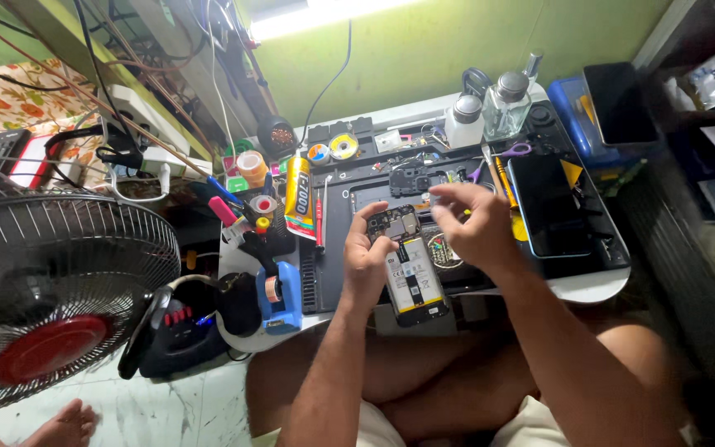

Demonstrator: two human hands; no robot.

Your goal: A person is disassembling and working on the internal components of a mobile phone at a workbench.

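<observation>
Here 1 opened phone (411,277) is gripped at its upper edge by the left hand (366,261), low over the table (597,285); it could be dropped if that grip slackens. The right hand (477,223) fingers are pinched, apparently on a small part that could be lost. 2 bottles (490,112) and 1 dark phone (548,207) are counted.

We see a green wall (457,50) at 12 o'clock, strip light (324,16) above, pale marbled floor (167,406) at 7, dark shelving (705,124) at 3.
</observation>
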